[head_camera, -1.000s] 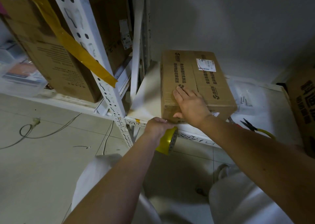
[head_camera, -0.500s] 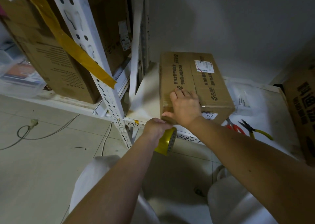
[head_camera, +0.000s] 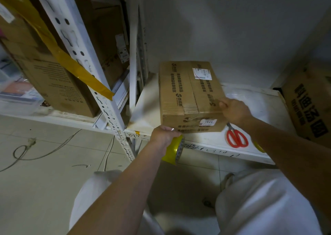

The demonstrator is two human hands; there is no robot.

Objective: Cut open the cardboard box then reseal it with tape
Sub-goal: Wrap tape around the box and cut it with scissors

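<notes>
White shelf board [head_camera: 146,107] carries the cardboard box [head_camera: 189,95]. Curled fingers of the right hand [head_camera: 234,110] grip its near right top edge; the left hand [head_camera: 163,135] clutches a yellow tape roll [head_camera: 173,151] just below its front left corner. Red scissors [head_camera: 236,138] lie beside the box.

you're in a storeroom or stockroom, by the look of it. white slotted-steel racking [head_camera: 100,98] stands on a pale tiled floor [head_camera: 35,190], its shelves loaded with brown printed cartons [head_camera: 53,84], one strapped with yellow tape. a low white shelf [head_camera: 215,145] carries a labelled shipping box [head_camera: 186,95] and red scissors [head_camera: 236,138]. another big carton [head_camera: 308,106] sits at your right, and loose cable [head_camera: 23,150] trails across the floor.
</notes>
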